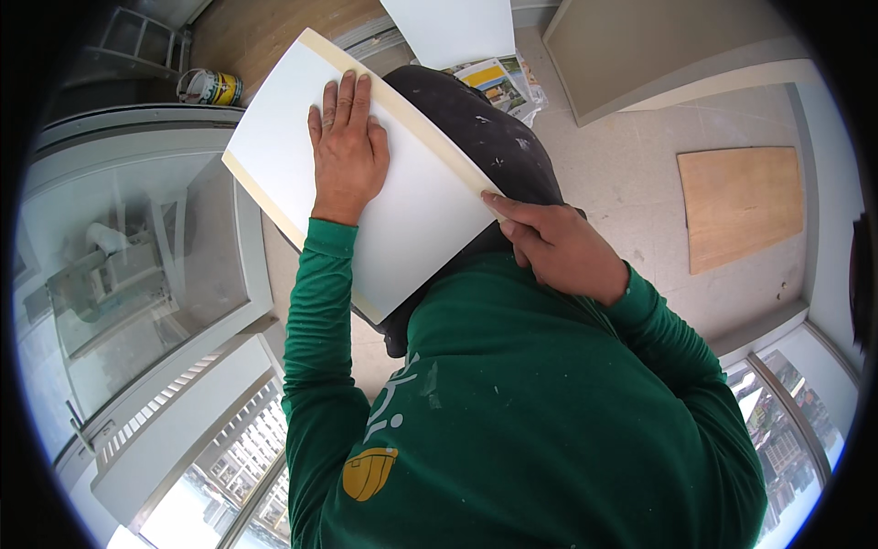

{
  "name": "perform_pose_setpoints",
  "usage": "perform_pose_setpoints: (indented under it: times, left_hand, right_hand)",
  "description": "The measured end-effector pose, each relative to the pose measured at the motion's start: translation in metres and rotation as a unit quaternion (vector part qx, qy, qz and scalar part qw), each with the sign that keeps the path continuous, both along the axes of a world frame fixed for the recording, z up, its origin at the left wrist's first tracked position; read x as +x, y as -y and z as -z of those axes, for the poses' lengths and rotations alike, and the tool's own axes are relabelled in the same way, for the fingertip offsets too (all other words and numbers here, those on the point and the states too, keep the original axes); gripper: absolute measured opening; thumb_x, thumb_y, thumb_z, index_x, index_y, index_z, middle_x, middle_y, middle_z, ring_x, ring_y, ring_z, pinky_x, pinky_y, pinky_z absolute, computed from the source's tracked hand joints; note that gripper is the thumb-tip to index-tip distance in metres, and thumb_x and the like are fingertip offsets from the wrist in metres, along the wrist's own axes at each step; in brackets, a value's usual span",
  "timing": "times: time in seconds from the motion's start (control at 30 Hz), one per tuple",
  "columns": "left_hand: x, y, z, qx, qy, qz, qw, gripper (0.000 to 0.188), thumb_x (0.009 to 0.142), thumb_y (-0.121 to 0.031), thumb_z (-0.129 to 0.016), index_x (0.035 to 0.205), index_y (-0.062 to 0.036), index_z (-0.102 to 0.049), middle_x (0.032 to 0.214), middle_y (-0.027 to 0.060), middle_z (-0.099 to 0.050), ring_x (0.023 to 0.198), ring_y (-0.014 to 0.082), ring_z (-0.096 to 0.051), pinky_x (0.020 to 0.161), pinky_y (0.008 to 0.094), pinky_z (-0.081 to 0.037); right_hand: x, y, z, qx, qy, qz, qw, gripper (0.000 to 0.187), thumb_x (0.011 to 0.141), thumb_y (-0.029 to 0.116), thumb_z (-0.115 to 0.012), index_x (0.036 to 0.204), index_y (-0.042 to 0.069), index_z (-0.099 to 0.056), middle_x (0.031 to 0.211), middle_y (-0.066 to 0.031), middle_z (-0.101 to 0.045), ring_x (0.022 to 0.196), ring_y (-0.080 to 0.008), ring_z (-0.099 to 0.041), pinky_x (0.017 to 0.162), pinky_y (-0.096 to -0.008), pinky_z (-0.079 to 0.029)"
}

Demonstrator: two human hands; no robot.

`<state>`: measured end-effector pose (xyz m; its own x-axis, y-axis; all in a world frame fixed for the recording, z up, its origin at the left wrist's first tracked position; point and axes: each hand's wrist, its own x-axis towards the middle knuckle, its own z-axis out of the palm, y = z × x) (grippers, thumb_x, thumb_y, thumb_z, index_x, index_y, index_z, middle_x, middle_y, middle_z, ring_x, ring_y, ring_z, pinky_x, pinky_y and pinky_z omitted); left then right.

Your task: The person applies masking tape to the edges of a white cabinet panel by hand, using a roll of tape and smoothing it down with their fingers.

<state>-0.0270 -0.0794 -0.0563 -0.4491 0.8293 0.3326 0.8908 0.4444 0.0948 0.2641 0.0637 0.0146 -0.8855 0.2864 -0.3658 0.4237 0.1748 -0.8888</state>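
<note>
Pale floor (631, 174) showing beyond, my left hand (350, 156) is resting fingers-apart on the board (416, 224), my right hand (560, 245) touching its tape (422, 130), grip unclear.

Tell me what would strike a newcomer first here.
The white board, edged with cream strips, lies over dark trousers at upper centre, the left hand flat on it and the right hand at its right corner. Next, the green shirt fills the lower middle.
</note>
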Motion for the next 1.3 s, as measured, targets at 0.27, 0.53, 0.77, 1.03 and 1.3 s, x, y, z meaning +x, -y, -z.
perform_pose_setpoints:
  times: [0.27,0.53,0.77,1.03,1.3]
  left_hand:
    - [0.003,-0.001,-0.003,-0.013,0.005,-0.001,1.0,0.059,0.105,-0.016,-0.048,0.163,-0.0105,-0.049,0.17,0.0154,-0.046,0.158,0.042,-0.04,0.13,0.0617,-0.025]
    - [0.003,-0.001,-0.004,-0.02,-0.008,-0.004,1.0,0.058,0.104,-0.016,-0.048,0.163,-0.0122,-0.049,0.169,0.0151,-0.047,0.157,0.0415,-0.041,0.13,0.062,-0.026]
    - [0.003,-0.002,-0.005,-0.028,-0.015,-0.003,0.999,0.059,0.104,-0.016,-0.048,0.163,-0.0164,-0.05,0.168,0.0159,-0.048,0.157,0.0411,-0.041,0.129,0.063,-0.027]
    - [0.002,-0.002,-0.005,-0.03,-0.011,-0.003,0.999,0.06,0.104,-0.016,-0.047,0.164,-0.0177,-0.05,0.168,0.0163,-0.047,0.158,0.0413,-0.04,0.13,0.063,-0.026]
    - [0.002,-0.002,-0.004,-0.026,-0.008,0.004,1.0,0.06,0.104,-0.016,-0.048,0.164,-0.0189,-0.05,0.168,0.0174,-0.046,0.157,0.0431,-0.04,0.129,0.0642,-0.026]
  right_hand:
    - [0.002,-0.001,0.005,0.003,-0.003,-0.01,1.0,0.04,0.107,0.015,-0.061,0.145,0.006,-0.067,0.104,-0.0295,-0.074,0.088,-0.0449,-0.074,0.085,-0.0451,-0.06]
    - [0.003,0.001,0.01,0.012,-0.017,-0.018,1.0,0.041,0.108,0.016,-0.061,0.147,0.006,-0.065,0.107,-0.0301,-0.074,0.095,-0.0469,-0.074,0.09,-0.046,-0.059]
    - [0.004,0.001,0.008,0.009,-0.02,-0.03,0.999,0.043,0.109,0.015,-0.057,0.151,0.007,-0.062,0.098,-0.0234,-0.069,0.088,-0.0377,-0.068,0.086,-0.0428,-0.058]
    - [0.006,0.003,0.018,0.023,-0.05,-0.038,0.998,0.047,0.11,0.012,-0.055,0.156,0.009,-0.058,0.079,-0.0157,-0.07,0.066,-0.0207,-0.062,0.075,-0.0363,-0.055]
    - [0.004,0.003,0.015,0.039,-0.038,-0.038,0.998,0.046,0.109,0.012,-0.056,0.154,0.009,-0.06,0.081,-0.0202,-0.071,0.065,-0.0235,-0.064,0.076,-0.0369,-0.056]
